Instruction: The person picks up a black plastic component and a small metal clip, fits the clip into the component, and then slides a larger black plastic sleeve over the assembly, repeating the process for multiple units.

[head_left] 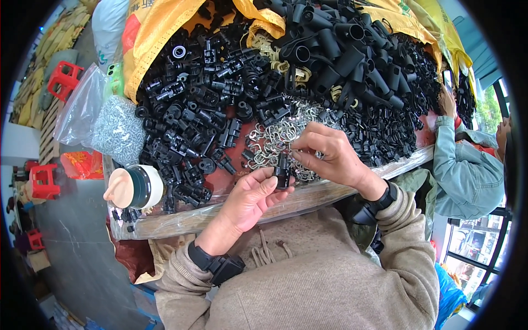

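My left hand [248,199] grips a small black cylindrical plastic part [282,176] between thumb and fingers, near the table's front edge. The part stands roughly upright. Just above its top end is my right hand [334,157], with thumb and forefinger pinched together. Whatever those fingertips hold is too small or hidden to make out. Right behind both hands lies a heap of silvery bent metal clips [270,137]. To its left spreads a large pile of similar black plastic parts [192,113].
Black tubes [344,58] are heaped at the back, between yellow woven sacks [159,27]. A lidded cup [144,186] stands at the table's left corner, by a bag of small metal pieces [116,132]. Another person's sleeve [467,170] shows at right. Red stools [44,181] stand left.
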The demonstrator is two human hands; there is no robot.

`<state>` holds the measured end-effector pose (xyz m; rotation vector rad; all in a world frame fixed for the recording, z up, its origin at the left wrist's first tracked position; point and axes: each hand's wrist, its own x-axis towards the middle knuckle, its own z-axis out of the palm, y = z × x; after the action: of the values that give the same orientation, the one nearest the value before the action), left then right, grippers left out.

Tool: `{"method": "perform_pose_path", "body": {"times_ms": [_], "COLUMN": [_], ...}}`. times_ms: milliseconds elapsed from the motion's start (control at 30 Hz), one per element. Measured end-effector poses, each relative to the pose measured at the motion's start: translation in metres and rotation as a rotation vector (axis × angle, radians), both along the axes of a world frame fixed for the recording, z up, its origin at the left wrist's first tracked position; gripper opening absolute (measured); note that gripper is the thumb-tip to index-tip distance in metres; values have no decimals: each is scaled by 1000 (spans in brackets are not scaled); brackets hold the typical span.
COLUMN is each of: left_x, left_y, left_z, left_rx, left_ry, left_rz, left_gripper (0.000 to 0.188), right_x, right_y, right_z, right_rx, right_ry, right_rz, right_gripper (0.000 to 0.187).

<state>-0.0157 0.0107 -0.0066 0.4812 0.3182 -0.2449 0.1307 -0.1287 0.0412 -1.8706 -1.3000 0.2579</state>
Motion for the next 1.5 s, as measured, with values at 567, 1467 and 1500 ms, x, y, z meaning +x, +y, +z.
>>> {"method": "perform_pose_path", "body": {"times_ms": [567, 1467, 1500], "left_x": [4, -7, -8], "left_y": [-2, 9, 9], "left_z": [9, 10, 10], "left_rx": [48, 213, 209], "left_ry": [-118, 59, 61], "left_rz": [34, 247, 250], "left_gripper": [31, 25, 25], "right_x": [-28, -8, -7], "right_y": [-2, 3, 3], "right_z": [-17, -37, -37], "right_rx": [-57, -361, -343], "right_ry": [-41, -226, -211], "right_rz": [-29, 46, 47], "right_gripper": [15, 8, 8]}}
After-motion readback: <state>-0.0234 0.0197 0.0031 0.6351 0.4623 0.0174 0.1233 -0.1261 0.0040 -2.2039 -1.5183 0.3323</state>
